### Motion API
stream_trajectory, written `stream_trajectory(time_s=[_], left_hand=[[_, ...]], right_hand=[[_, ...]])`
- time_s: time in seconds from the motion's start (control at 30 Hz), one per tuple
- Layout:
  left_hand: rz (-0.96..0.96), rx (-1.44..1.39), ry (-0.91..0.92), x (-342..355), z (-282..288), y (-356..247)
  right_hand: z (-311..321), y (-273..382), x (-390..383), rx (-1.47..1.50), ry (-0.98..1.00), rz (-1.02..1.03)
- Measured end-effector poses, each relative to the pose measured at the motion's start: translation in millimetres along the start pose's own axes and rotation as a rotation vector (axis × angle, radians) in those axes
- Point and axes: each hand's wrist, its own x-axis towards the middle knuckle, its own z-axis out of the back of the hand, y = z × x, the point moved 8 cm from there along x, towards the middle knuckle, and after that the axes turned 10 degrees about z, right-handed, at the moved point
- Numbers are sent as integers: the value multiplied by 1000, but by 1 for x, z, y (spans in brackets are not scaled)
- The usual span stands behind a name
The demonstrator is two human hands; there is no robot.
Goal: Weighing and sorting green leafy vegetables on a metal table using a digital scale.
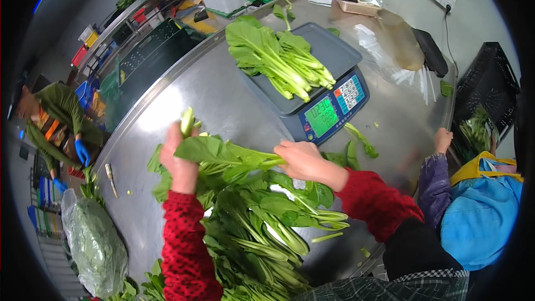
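My left hand (178,159) is closed round a pale-stemmed leafy green, its cut end (187,120) rising above my fingers. My right hand (306,161) grips the stem of another leafy green (228,156), whose broad leaf reaches across to my left hand. Both hands are over a loose pile of greens (262,234) on the steel table (134,134). Beyond them a bunch of greens (273,56) lies on the tray of a weighing scale (331,106) with a lit display. A stray stalk (365,142) lies beside the scale.
A knife (111,181) and a bagged bundle (92,245) lie at left. A co-worker in blue gloves (61,122) stands beyond. Another person in a blue hat (476,223) is at right, by a black crate (482,95). A small basket (356,5) and plastic bags (401,39) sit behind.
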Motion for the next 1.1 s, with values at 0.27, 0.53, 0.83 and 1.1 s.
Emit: stream_trajectory(time_s=[0.27, 0.53, 0.83, 1.1], left_hand=[[-1110, 225, -51, 8, -33, -229], [-1163, 388, 116, -7, -157, -229], [-1219, 345, 350, -13, -144, -220], [-1063, 380, 78, 15, -166, -236]], right_hand=[[219, -82, -30, 245, -776, -248], [167, -172, 11, -277, -204, -675], [71, -84, -54, -66, -529, -205], [-6, -41, -54, -180, -257, -180]])
